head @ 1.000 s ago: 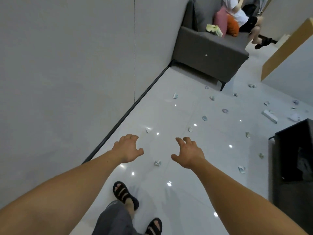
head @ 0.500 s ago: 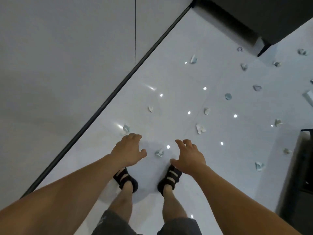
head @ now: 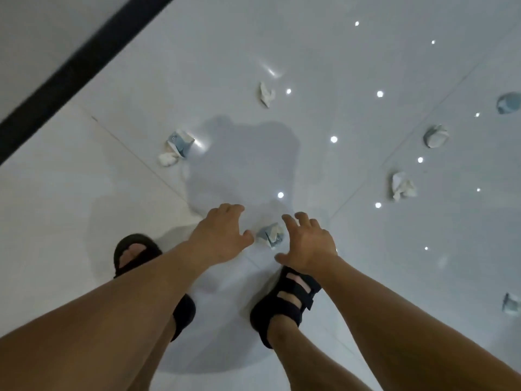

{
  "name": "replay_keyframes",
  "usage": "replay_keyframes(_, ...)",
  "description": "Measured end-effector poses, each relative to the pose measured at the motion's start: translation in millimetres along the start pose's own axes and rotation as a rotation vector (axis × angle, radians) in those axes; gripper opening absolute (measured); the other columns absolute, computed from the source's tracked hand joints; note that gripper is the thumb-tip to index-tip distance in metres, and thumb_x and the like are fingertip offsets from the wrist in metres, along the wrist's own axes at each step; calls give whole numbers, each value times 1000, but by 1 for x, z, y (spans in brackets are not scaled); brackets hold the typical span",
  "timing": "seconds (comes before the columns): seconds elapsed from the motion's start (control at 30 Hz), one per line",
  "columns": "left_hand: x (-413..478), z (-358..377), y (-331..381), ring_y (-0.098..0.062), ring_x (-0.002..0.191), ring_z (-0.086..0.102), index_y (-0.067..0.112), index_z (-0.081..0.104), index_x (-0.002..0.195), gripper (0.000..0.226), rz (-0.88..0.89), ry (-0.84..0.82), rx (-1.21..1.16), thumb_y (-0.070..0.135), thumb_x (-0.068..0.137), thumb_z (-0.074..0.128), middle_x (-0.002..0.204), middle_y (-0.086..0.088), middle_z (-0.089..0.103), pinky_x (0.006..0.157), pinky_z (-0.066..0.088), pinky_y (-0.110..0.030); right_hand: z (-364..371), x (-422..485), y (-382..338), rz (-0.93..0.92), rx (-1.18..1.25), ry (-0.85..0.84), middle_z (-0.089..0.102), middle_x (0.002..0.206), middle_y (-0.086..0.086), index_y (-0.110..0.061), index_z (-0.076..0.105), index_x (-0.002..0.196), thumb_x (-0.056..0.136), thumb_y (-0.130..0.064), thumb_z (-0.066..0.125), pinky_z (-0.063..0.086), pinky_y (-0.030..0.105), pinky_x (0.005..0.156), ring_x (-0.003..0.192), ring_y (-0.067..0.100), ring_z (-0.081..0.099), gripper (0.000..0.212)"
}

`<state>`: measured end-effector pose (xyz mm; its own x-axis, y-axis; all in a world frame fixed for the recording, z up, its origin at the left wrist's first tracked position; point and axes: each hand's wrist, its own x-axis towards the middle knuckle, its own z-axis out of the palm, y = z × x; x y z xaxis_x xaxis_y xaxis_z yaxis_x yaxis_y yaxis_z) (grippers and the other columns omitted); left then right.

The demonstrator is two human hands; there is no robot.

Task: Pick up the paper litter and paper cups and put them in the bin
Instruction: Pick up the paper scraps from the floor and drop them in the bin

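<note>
Glossy pale floor [head: 338, 52] is reflecting ceiling spots. Black sandals [head: 287, 300] are standing on it. Left hand [head: 222, 235] and right hand [head: 310, 244] are reaching down either side of a crumpled paper piece [head: 271, 235], which is lying on the floor between them. Each grip is hanging open, fingers loosely spread, holding nothing. A crushed cup [head: 180, 142] is lying farther left, and a paper wad [head: 403, 186] farther right.
</note>
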<state>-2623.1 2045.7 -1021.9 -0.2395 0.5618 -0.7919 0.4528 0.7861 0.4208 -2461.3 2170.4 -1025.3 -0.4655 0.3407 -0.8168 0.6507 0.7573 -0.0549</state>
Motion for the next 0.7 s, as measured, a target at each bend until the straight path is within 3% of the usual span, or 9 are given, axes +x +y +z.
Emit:
replay_keyframes(0.13,37,30,-24,-22,133,33,21,29,147,67,-30,-7,-33,46,90,52,146,-2,36,103,32,-33,45,42,1,-34,4,-8,32,144,5,-26,24,144,75,-59,68,47,39,90,119,27,46,88)
replay_keyframes(0.33,59,29,-32,-23,129,40,21,30,146,67,-19,5,-75,49,89,52,144,-4,41,101,36,-36,54,69,-6,-89,160,84,42,120,3,-21,40,132,76,-43,67,45,27,73,104,23,51,66)
replay_keyframes(0.47,34,16,-27,-17,118,51,26,31,145,71,-45,-22,-229,58,85,54,140,2,47,88,39,-27,16,47,-29,-169,166,223,48,127,4,-16,39,140,75,-49,69,51,32,78,108,22,55,78)
replay_keyframes(0.6,-14,-20,-10,-6,88,59,29,44,128,57,-21,21,-447,60,81,58,105,12,60,77,50,-31,-50,3,-60,-385,142,371,56,121,4,-14,49,133,70,-45,74,54,30,78,101,21,61,74)
replay_keyframes(0.7,-45,-63,-6,-4,84,59,31,48,115,43,-22,114,-518,52,81,63,94,14,59,77,52,-32,-98,-21,-81,-483,124,438,57,118,4,-14,52,129,69,-44,76,56,31,77,98,22,61,70)
